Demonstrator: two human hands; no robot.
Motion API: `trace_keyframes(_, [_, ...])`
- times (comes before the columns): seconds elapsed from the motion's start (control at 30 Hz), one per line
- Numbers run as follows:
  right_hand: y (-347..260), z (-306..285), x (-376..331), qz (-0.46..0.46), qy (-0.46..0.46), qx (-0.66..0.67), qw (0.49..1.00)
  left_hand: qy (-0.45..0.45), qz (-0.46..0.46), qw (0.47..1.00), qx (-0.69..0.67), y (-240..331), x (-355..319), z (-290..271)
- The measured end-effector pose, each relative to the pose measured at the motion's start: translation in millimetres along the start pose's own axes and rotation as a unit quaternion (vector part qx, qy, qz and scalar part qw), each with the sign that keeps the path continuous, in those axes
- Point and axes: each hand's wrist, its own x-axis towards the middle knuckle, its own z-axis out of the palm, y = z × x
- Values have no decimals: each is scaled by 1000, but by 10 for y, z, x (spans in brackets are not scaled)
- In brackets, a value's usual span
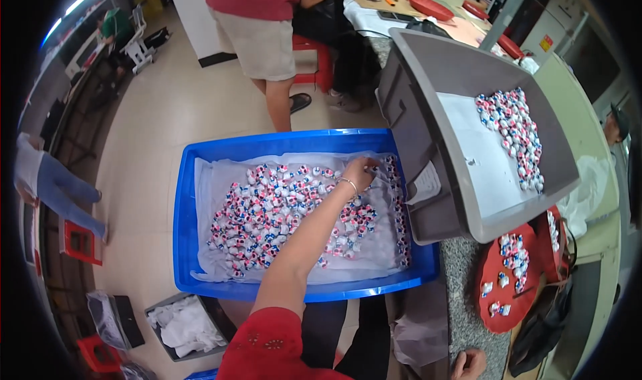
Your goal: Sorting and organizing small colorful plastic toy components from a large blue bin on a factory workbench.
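**Reaching into the blue crate of wrapped pieces**

Left hand (362, 171) stretched over the blue rectangular plastic crate (184, 213), fingers bunched at the far right edge of the heap of small red, white and blue wrapped pieces (281, 209) on its translucent liner sheet (207, 186); whether pinching a piece, cannot tell; right hand (468, 364) low by the speckled counter, loosely curled, holding nothing visible; tilted grey plastic bin (428, 92) just beside; likely mid-pick; next calls for a firm pinch and a lift clear.

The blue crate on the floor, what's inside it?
The blue crate holds a whitish plastic liner with a heap of small red, white and blue wrapped pieces. The left hand reaches into them. The crate's bottom is hidden under the liner.
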Motion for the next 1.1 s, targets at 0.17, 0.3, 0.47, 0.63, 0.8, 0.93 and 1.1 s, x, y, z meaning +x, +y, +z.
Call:
trace_keyframes(0.17, [-226, 211, 143, 2, 4, -1, 1000, -19, 30, 999, 34, -261, 220, 35])
trace_keyframes(0.3, [-218, 298, 107, 30, -9, -23, 999, -8, 77, 990, 121, -414, 287, 165])
trace_keyframes(0.47, [-163, 390, 211, 40, -16, -21, 999, -25, 64, 965, 254, -473, 517, 279])
trace_keyframes(0.63, [-252, 476, 350, 67, -29, -32, 997, 0, 131, 948, 289, -705, 673, 403])
trace_keyframes(0.8, [61, 609, 250, 100, -33, -38, 994, 0, 154, 942, 299, -764, 863, 648])
trace_keyframes(0.93, [62, 681, 439, 67, -36, -48, 996, 1, 142, 945, 294, -913, 867, 596])
trace_keyframes(1.1, [58, 721, 439, 73, -31, -48, 996, -26, 112, 944, 308, -831, 912, 596])
